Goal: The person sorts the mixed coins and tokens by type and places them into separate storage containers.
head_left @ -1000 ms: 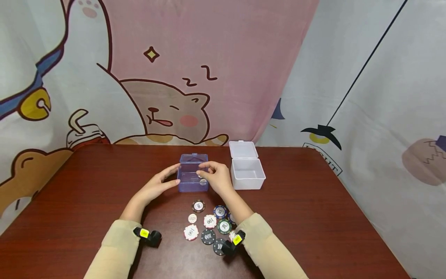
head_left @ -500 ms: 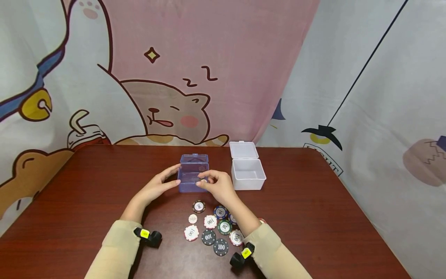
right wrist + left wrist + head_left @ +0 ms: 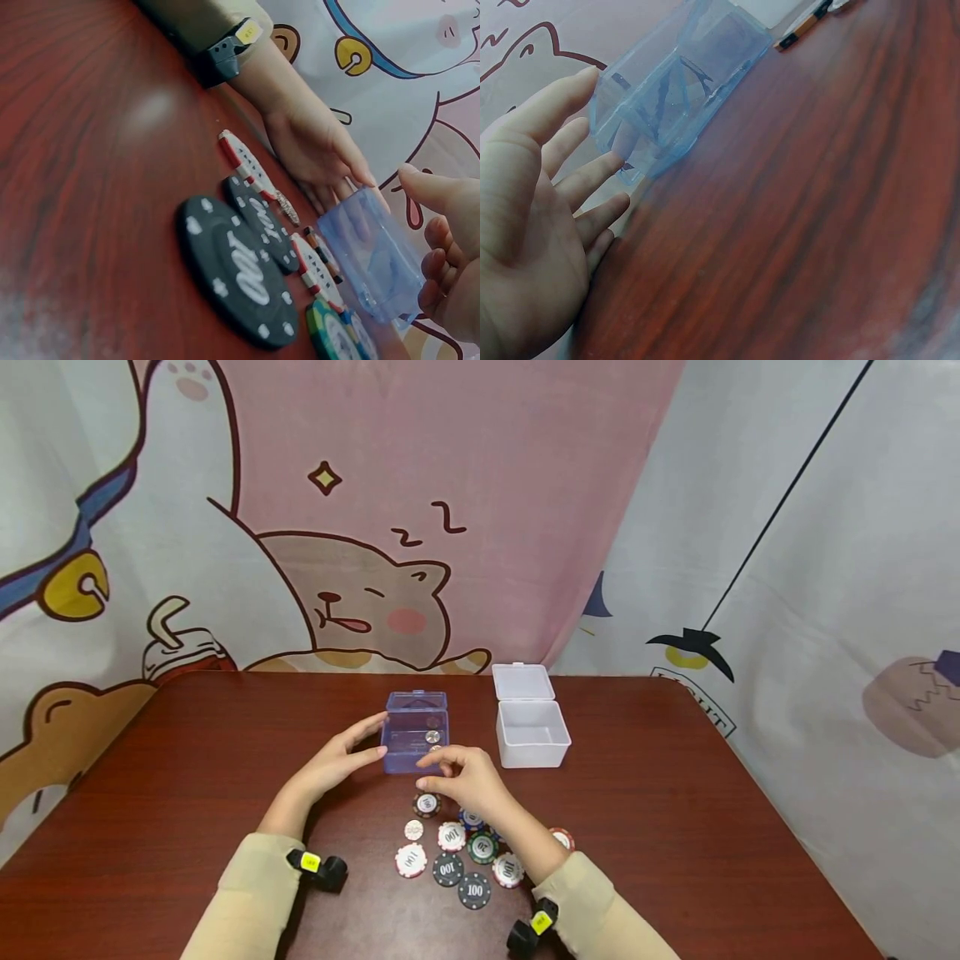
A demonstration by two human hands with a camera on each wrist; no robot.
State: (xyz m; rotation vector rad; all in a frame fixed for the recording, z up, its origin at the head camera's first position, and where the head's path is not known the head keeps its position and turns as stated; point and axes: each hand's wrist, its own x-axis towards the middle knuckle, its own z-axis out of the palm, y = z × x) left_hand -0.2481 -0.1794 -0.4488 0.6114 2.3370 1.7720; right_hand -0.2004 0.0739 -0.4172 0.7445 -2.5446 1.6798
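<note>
While the relaxed left hand (image 3: 339, 763) is touching the blue box (image 3: 397, 765), the empty right hand (image 3: 474, 783) is hovering near the brown chip (image 3: 427, 806) on the desk (image 3: 195, 785), presumably light, best pinched by its rim.

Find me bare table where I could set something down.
Bare table lies right of the white box and left of the left hand. It's crowded in front of the blue box, where poker chips cluster near the right hand.

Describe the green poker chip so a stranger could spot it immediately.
On the brown table, find the open blue translucent box. Among the poker chips lying nearer the camera, the green poker chip sits between two white ones; its green rim is unique.
</note>
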